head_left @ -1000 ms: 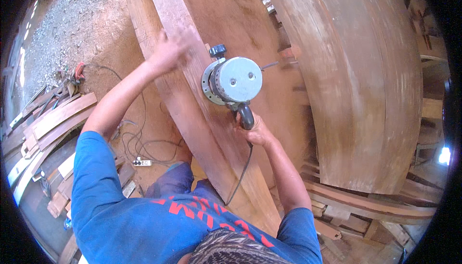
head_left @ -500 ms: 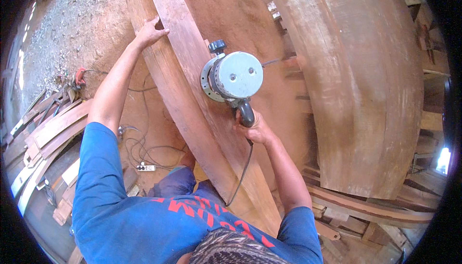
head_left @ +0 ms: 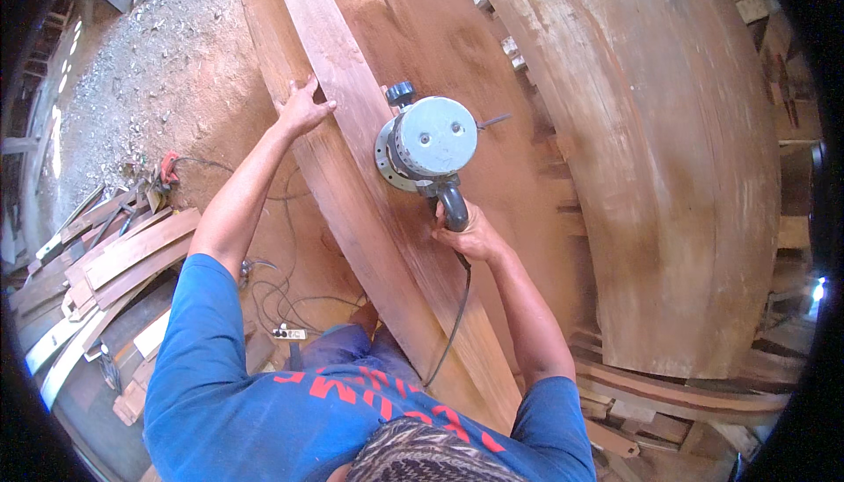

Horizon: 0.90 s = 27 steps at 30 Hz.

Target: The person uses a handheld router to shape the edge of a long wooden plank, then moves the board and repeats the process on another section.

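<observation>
My right hand (head_left: 472,231) is closed around the black handle of a router (head_left: 437,136) with a round silver-grey top and a black knob. The router's base stands at the right edge of a narrow reddish plank (head_left: 327,20), and its cord hangs below the handle over the wood. Along the left of that plank lies a wider brown board (head_left: 330,192). My left hand (head_left: 303,113) rests there with thumb and fingers apart, beside a dark gap between the two pieces. The router's bit is hidden.
A large curved wooden slab (head_left: 659,174) fills the right side. Offcuts (head_left: 132,253) are piled at the left, near a red power tool (head_left: 169,168). A white power strip (head_left: 289,333) and loose cables lie on the dusty floor by my legs.
My left hand appears farther down and right in the picture, nearer the router. The surroundings shift slightly the same way; the router stays almost in place, still gripped by my right hand.
</observation>
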Available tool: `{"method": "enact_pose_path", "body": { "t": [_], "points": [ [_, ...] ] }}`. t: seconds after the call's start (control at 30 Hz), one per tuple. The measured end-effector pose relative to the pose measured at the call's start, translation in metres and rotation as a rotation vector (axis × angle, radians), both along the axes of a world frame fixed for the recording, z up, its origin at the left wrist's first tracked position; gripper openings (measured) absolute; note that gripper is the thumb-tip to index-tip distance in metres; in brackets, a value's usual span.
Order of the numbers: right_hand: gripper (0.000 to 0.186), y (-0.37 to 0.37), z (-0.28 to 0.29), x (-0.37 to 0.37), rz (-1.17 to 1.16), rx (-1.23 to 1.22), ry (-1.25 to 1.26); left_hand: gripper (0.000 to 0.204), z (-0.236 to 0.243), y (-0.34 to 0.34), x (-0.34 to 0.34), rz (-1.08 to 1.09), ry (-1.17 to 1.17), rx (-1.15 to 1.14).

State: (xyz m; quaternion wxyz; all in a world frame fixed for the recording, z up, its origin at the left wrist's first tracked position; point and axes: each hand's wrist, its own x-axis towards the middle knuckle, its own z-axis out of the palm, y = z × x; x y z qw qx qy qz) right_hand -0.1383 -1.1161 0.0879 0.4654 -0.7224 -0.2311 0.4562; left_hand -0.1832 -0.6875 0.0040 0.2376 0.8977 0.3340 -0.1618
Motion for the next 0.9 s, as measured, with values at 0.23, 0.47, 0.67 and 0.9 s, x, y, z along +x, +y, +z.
{"method": "enact_pose_path", "body": {
  "t": [0.23, 0.47, 0.67, 0.9],
  "points": [
    [0.034, 0.03, -0.003, 0.021, -0.012, 0.044, 0.097, 0.097, 0.006, -0.007, 0.004, 0.029, 0.001, 0.012],
    [0.034, 0.061, -0.005, 0.039, -0.03, 0.042, 0.087, 0.097, 0.008, -0.008, 0.005, -0.007, 0.001, 0.005],
    [0.032, 0.085, -0.007, 0.054, -0.033, 0.047, 0.135, 0.096, 0.017, -0.016, 0.005, 0.018, -0.005, -0.026],
    [0.033, 0.115, -0.003, 0.068, -0.087, 0.047, 0.209, 0.073, 0.042, 0.005, 0.008, -0.035, -0.117, 0.144]
  ]
}}
